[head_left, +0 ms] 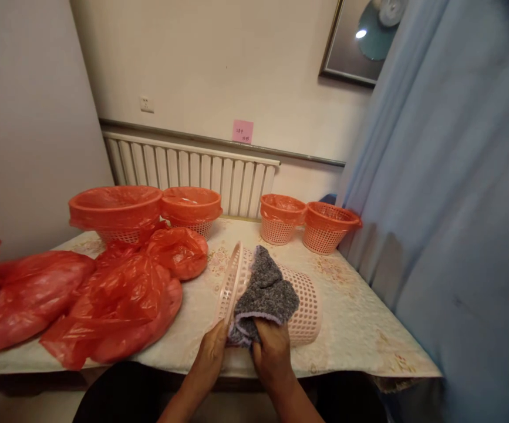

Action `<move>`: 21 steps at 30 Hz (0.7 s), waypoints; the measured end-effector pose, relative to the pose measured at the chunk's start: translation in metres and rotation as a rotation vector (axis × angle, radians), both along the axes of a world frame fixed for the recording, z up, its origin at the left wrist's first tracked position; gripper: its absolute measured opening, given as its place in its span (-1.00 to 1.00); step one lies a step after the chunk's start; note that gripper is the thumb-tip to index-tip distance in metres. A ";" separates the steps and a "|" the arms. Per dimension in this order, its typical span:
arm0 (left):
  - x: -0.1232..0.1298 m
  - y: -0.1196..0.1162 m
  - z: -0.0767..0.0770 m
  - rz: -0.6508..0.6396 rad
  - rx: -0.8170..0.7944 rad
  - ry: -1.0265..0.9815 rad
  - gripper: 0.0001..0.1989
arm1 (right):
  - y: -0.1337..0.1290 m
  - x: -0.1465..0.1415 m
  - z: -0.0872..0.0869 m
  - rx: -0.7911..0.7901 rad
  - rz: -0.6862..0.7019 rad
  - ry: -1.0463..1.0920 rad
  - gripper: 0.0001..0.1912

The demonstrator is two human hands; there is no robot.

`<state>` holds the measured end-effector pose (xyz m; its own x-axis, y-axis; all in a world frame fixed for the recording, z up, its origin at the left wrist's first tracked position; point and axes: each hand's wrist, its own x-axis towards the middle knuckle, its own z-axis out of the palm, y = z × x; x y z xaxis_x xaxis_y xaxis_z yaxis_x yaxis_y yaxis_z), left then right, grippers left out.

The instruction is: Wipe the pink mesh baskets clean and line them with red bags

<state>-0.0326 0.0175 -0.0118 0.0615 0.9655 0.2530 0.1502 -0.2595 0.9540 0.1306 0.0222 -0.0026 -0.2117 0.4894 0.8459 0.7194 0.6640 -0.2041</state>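
Observation:
A pale pink perforated basket (306, 305) lies on its side near the table's front edge, its wide mouth facing left. Over its side is draped a dark grey cloth (268, 291) with a light purple edge. My left hand (212, 349) is closed on the basket's rim at the lower left, its fingertips partly hidden. My right hand (272, 349) is closed on the cloth, some fingers covered by its fold, pressing it against the basket.
Red plastic bags (135, 305), filled, lie on the table (346, 329) at left. Red-lined baskets stand at the back left (115, 202) and back right (278, 226). A blue curtain (448, 176) hangs along the right side; a radiator (192, 170) is behind.

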 end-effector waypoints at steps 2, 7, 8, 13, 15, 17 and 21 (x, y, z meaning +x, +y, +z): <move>0.001 0.001 0.003 -0.046 -0.020 0.003 -0.44 | 0.006 0.015 -0.006 0.023 -0.081 0.022 -0.39; 0.000 0.007 0.005 -0.076 -0.001 0.019 -0.46 | 0.017 0.063 -0.028 0.051 -0.253 0.076 -0.49; 0.000 0.008 0.005 -0.074 0.004 0.022 -0.46 | 0.019 0.072 -0.033 0.051 -0.282 0.091 -0.51; 0.003 0.014 0.001 -0.058 0.001 -0.006 -0.45 | 0.019 0.095 -0.039 -0.006 -0.369 0.178 -0.54; 0.004 0.015 0.001 -0.059 -0.007 -0.018 -0.44 | 0.018 0.092 -0.035 -0.031 -0.371 0.205 -0.54; 0.004 0.015 0.002 -0.065 -0.008 -0.020 -0.44 | 0.017 0.085 -0.031 -0.039 -0.360 0.227 -0.55; 0.003 0.018 0.007 -0.064 -0.003 -0.017 -0.44 | 0.015 0.054 -0.020 -0.014 -0.261 0.207 -0.52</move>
